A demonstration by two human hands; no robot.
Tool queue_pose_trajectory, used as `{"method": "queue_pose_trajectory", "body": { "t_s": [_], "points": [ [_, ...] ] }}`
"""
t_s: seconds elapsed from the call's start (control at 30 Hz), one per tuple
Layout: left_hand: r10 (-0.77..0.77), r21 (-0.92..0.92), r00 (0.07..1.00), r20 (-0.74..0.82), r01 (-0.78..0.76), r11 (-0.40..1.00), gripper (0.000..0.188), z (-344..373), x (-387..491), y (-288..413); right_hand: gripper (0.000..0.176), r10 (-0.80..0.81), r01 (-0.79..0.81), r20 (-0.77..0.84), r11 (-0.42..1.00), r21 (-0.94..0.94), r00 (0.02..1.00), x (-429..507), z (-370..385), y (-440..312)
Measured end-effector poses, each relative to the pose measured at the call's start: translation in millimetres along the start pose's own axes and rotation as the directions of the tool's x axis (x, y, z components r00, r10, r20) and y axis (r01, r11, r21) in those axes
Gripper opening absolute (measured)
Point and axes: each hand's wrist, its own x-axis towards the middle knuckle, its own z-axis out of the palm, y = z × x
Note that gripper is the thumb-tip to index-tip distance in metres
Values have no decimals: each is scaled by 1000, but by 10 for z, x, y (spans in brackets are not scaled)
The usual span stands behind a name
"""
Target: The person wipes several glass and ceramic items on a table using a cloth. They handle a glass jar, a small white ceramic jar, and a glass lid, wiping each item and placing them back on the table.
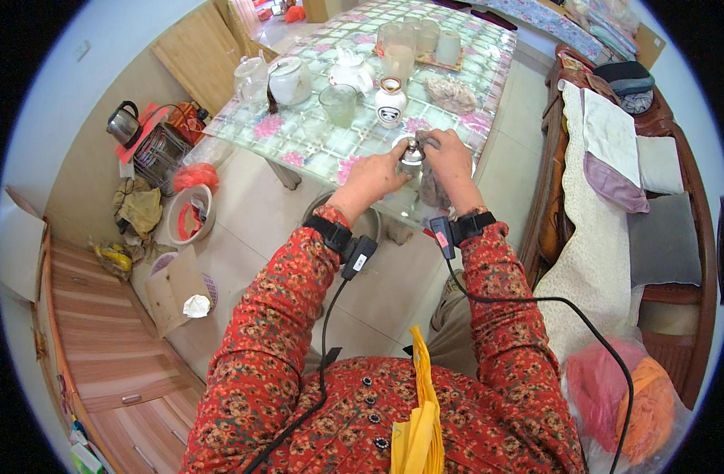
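Near the front edge of the table (pixel 248 137), my left hand (pixel 371 181) grips a small glass jar with a shiny metal lid (pixel 412 155), thumb and forefinger against its side and top. A grey cloth (pixel 434 188) is bunched in my right hand (pixel 452 163) and hangs down beside the jar. Part of the cloth meets the lid's right side. Just behind the jar stands a white ceramic bottle with a panda face (pixel 390 106). A greenish drinking glass (pixel 338 106) is to its left. A crumpled beige cloth (pixel 451 95) lies behind my right hand.
Farther back are a white teapot (pixel 350 72), a white lidded jar (pixel 290 83), a clear glass pitcher (pixel 251 80) and a tray (pixel 442 61) of glasses. A wooden sofa (pixel 542 219) stands to the right. A waste bucket (pixel 191 216) and a kettle (pixel 123 124) are left.
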Motion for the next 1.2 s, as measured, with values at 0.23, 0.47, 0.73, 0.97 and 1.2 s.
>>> {"method": "queue_pose_trajectory", "body": {
  "t_s": [0.23, 0.47, 0.73, 0.97, 1.2],
  "points": [
    [-31, -66, 997, 67, 35, 997, 71, -52, -7, 22, 23, 75, -28, -165, 963, 269, 984, -493, 123, 247],
    [-11, -127, 998, 62, 18, 992, 70, -85, -20, 26, 21, 118, -92, -53, 932, 350, 992, -626, 55, 364],
    [-10, -79, 999, 47, 13, 997, 71, -88, -21, 40, 22, 154, -143, -8, 937, 319, 988, 83, 85, 325],
    [-124, -50, 979, 160, 134, 990, 72, -91, 21, 78, 18, -143, 167, -126, 962, 214, 982, -959, 175, 47],
    [-86, -88, 987, 136, 99, 991, 71, -150, -25, 139, 21, 123, -41, -213, 934, 356, 969, -190, 270, 398]
  ]
}}
